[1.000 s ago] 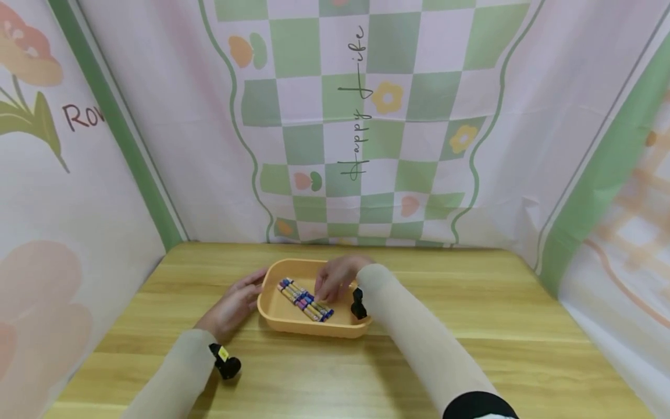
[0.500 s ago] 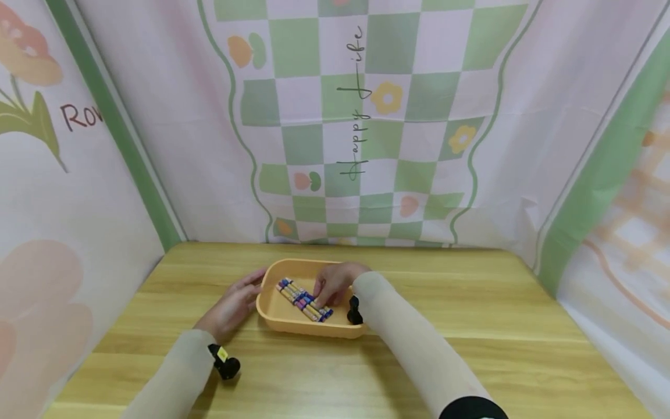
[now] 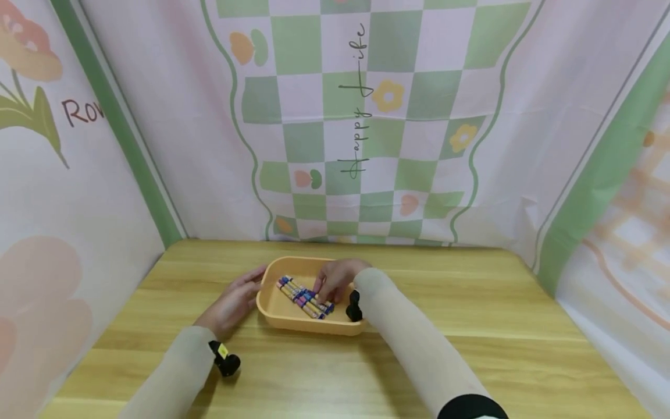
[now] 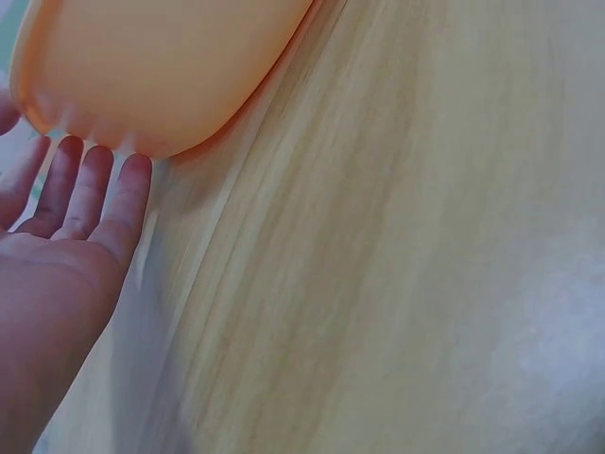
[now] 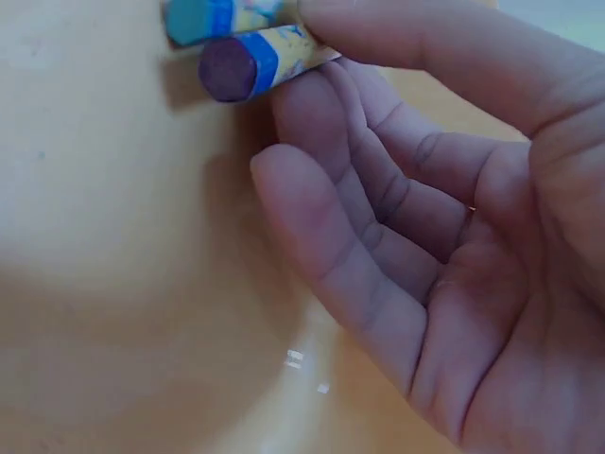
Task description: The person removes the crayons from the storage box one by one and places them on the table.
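Observation:
A shallow orange-yellow plastic tray (image 3: 309, 327) holds several crayons (image 3: 300, 298) lying slantwise in two rows, end to end. Against the tray's left end rest the fingertips of my left hand (image 3: 230, 304); in the left wrist view its fingers are nearly straight, below the tray wall (image 4: 170, 76). My right hand (image 3: 337, 279) is inside the tray, over the right end of the crayons. Its thumb and a finger pinch a purple-ended crayon (image 5: 284, 59) with a blue band. Beside that one lies a teal-ended crayon (image 5: 194, 21). The pinched crayon's far end is hidden by the hand.
The tray stands on a wood-grain table (image 3: 471, 314) towards its back edge. Printed cloth (image 3: 293, 105) hangs behind the table and at both sides. A small black camera (image 3: 225, 358) is strapped to the left wrist, and another (image 3: 354, 305) to the right.
My right hand stays over the crayons' right end, with only slight shifts of hand and crayons. The left hand keeps its place at the tray's end.

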Tool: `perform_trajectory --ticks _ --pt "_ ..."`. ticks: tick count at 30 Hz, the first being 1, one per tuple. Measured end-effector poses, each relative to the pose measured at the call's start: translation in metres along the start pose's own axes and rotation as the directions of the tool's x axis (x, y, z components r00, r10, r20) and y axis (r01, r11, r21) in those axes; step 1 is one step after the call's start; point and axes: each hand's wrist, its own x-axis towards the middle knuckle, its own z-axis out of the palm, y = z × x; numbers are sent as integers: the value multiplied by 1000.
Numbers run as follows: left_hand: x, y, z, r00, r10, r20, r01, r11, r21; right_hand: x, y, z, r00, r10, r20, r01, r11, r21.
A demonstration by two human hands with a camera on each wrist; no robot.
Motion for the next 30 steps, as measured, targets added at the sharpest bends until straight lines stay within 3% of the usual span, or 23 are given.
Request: perform_trajectory --ticks 6,15,23,30 --pt "0 1 1 1000 -13 -4 13 1000 5 -13 -11 -12 1000 -27 -14 26 997 -66" --pt "0 1 1 1000 7 21 -6 1000 -25 -55 -14 -46 995 -9 -96 -13 975 -223" --pt "0 0 0 1000 11 17 -11 999 -40 -94 15 -70 989 -19 -147 -11 980 -198" --pt "-1 0 -1 1000 -5 4 5 1000 -19 -108 53 -75 981 28 -193 -60 985 -164"
